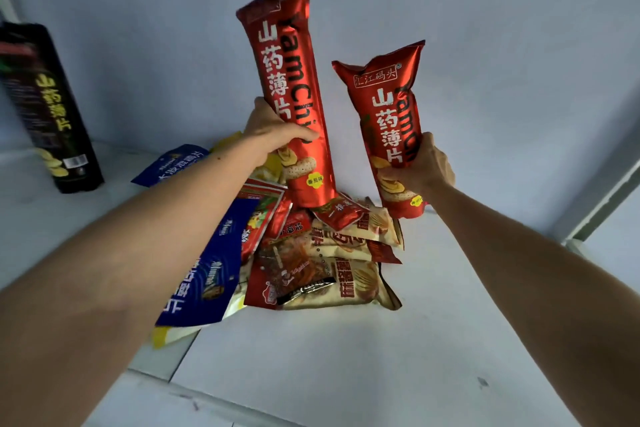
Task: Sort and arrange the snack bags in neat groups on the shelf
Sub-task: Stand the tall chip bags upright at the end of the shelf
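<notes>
Snack sort, early stage: two red yam-chip bags lifted, heap unsorted.

Left to right: one black yam-chip bag [52, 107] upright on the shelf [346, 357], well left of the left hand [273, 133], seemingly the only item placed. Left grip closed around the lower part of one tall red bag [291, 87]. Below and between both grips, the mixed heap [311, 253]: at least two blue bags [204, 270], some three tan chip bags, several small red packets, exact count unclear. Right hand [422, 170] grips the base of a second red bag [391, 128]. Most grouping remains.
</notes>
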### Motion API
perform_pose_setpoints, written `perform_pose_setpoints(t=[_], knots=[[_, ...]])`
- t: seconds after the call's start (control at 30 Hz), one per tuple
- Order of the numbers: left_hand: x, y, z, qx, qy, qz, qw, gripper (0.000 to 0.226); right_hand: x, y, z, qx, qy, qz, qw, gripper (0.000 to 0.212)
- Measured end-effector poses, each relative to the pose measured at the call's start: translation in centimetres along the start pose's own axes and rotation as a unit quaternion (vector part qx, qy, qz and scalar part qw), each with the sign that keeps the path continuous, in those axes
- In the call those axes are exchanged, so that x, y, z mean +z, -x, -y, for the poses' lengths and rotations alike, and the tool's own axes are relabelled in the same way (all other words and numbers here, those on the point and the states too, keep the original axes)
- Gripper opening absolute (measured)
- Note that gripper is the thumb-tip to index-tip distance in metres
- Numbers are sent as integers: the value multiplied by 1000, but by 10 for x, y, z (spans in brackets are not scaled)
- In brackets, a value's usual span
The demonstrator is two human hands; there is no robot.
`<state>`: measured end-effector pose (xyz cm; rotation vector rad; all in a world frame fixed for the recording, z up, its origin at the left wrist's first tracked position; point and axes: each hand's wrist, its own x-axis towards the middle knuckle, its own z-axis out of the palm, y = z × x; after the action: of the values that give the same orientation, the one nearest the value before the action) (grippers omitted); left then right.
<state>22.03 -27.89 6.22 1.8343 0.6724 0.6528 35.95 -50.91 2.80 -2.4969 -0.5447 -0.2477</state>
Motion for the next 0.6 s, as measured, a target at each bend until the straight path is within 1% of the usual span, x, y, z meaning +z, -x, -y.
perform_pose_setpoints(t=[0.2, 0.3, 0.4, 0.53, 0.6], knots=[[-79, 14, 7, 0, 35, -73, 997, 86, -3, 30, 72, -56, -27, 6, 998, 81], [-129, 17, 22, -9, 48, -116, 992, 89, 8, 47, 119, -84, -38, 11, 996, 83], [-190, 21, 42, -16, 57, -145, 988, 92, 29, 67, 175, -106, -50, 30, 993, 85], [-283, 28, 73, -36, 37, -162, 985, 84, 67, 97, 256, -122, -77, 55, 988, 88], [-333, 28, 92, -44, 25, -171, 984, 86, 91, 113, 302, -130, -88, 67, 985, 90]])
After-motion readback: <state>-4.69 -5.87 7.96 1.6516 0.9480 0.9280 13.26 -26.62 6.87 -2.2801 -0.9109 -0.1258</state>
